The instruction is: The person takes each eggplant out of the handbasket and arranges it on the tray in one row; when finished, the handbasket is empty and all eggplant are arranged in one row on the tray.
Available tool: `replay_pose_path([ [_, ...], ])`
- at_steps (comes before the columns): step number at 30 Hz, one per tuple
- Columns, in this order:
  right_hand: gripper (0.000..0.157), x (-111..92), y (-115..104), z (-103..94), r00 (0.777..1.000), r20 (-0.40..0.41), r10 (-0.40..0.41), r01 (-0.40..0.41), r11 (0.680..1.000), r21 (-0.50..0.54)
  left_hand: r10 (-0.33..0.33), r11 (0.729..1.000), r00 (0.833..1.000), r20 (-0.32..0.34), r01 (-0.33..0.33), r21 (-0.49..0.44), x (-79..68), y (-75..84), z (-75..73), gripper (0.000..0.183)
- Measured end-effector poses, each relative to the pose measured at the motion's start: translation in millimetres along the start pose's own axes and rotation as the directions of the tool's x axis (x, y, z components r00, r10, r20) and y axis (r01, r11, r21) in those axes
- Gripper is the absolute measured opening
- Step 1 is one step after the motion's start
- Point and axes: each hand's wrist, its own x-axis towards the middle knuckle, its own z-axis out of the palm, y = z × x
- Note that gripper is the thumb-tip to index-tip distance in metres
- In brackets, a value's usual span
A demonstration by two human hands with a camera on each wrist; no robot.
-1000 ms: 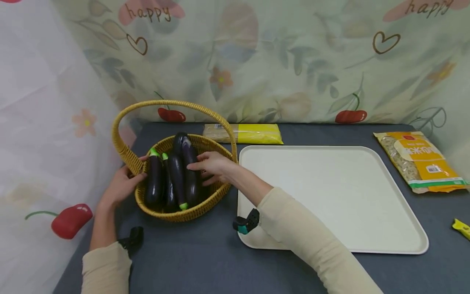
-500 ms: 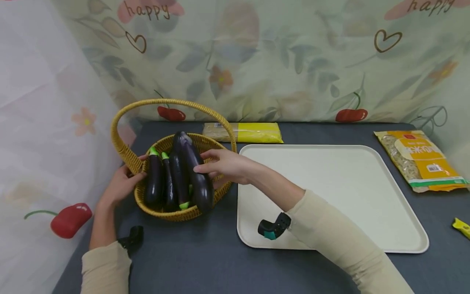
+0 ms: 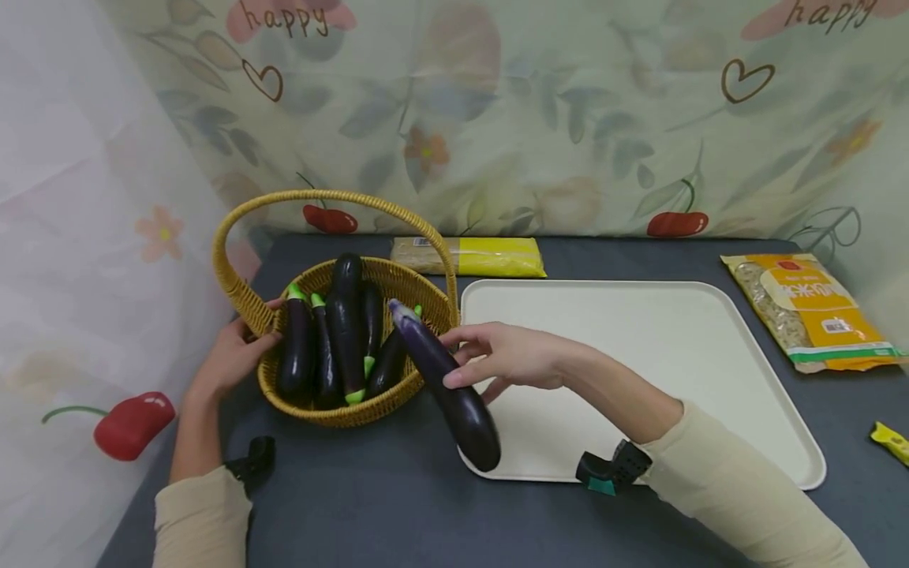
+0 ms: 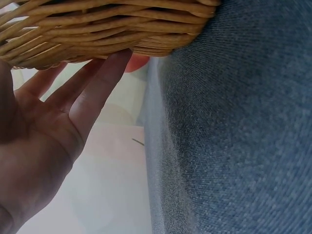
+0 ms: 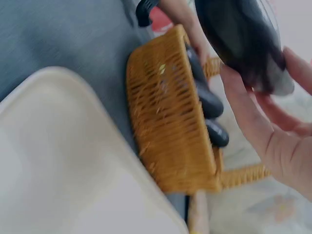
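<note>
My right hand (image 3: 507,359) holds a large eggplant (image 3: 461,402) between thumb and fingers, over the tray's left edge. In the right wrist view this eggplant (image 5: 243,41) hangs above the basket's level, clear of the rim. My left hand (image 3: 234,355) grips the wicker basket (image 3: 323,418) at its left rim, by the foot of the handle. From the left wrist, the fingers (image 4: 100,90) reach along the woven side of the basket (image 4: 112,29). Several more dark eggplants (image 3: 346,331), some with green ends showing, lie in the basket.
A white tray (image 3: 639,355) lies right of the basket. Behind the tray is a yellow-and-clear packet (image 3: 497,256). An orange bag of grain (image 3: 817,312) lies at the right, with a small yellow item (image 3: 891,443) at the right edge. A printed curtain (image 3: 568,118) hangs behind.
My right hand has lifted an eggplant out of the basket and moved it right and toward me, to the tray's left edge. The left hand stays at the basket rim.
</note>
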Motion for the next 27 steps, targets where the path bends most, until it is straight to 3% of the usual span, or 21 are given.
replay_pose_path([
  [6, 0.061, -16.0, 35.6, -22.8, 0.998, 0.01, 0.061, -0.062, 0.997, 0.05, 0.01, 1.0, 1.0, -0.007, -0.01, -0.003, 0.7, 1.8, -0.2, 0.052],
  [11, 0.066, -18.5, 62.1, -41.9, 0.986, -0.085, 0.146, -0.139, 0.987, 0.081, 0.006, 1.0, 1.0, -0.008, -0.006, 0.014, 0.2, -0.6, -0.2, 0.052],
  [15, 0.067, -10.3, 73.7, -53.8, 0.954, -0.216, 0.208, -0.19, 0.977, 0.099, 0.003, 1.0, 1.0, -0.009, -0.003, 0.014, 0.5, -2.4, -0.5, 0.053],
  [20, 0.065, 9.1, 76.9, -61.4, 0.899, -0.36, 0.25, -0.218, 0.968, 0.126, -0.003, 1.0, 1.0, -0.005, 0.003, 0.017, 0.4, -3.6, -1.4, 0.053],
  [27, 0.066, 29.9, 71.8, -60.3, 0.847, -0.473, 0.242, -0.21, 0.97, 0.121, -0.024, 0.999, 1.0, -0.003, 0.024, 0.035, 0.7, -4.2, -1.2, 0.053],
])
